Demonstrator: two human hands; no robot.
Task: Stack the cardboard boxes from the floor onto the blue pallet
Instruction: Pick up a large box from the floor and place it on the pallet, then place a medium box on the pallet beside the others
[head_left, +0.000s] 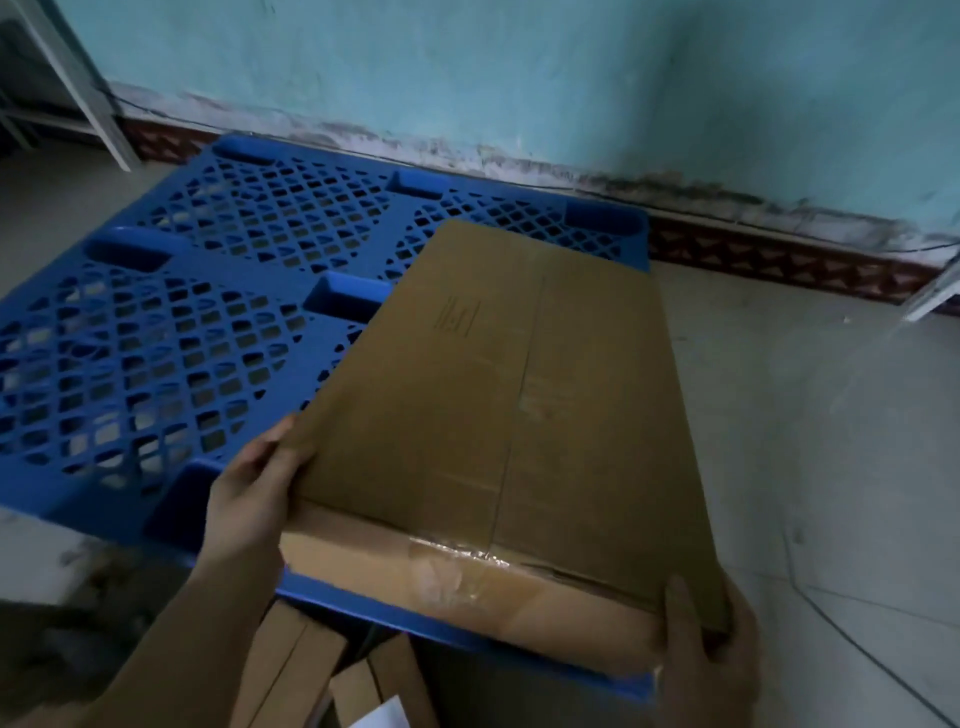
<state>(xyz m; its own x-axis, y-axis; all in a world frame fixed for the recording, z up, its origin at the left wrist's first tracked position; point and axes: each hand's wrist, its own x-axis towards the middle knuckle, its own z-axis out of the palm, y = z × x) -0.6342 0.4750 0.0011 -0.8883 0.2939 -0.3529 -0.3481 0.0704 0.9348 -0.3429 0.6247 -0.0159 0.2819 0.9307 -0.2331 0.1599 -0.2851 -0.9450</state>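
A long, flat cardboard box (514, 415) lies on the right-hand part of the blue pallet (197, 312), its length running from the pallet's near edge toward the far one. Its top flaps meet along a centre seam, and clear packing tape (457, 564) wraps over the near end, wrinkled and shiny.

The left hand (249, 493) holds the box at its near left corner. The thumb lies on the top face along the left edge, while the fingers (270, 441) curl round the side of the corner, so the cardboard sits between thumb and fingers. The right hand (711, 660) holds the near right corner: its thumb presses upright against the near end face and the fingers (737, 613) wrap round the right side of the box, clamped on the corner. Both hands thus grip the same short end, one at either corner, with the taped seam between them.

The pallet is a moulded plastic grid of diamond-shaped openings with solid rectangular pockets (127, 254), and it stands on a pale tiled floor (810, 415) against a turquoise wall (467, 62) whose foot is stained and flaking above a dark red patterned skirting (779, 254). More cardboard boxes (332, 675) lie on the floor below the pallet's near edge, between the forearms. A white metal frame leg (88, 88) stands at the far left, and another shows at the right edge.
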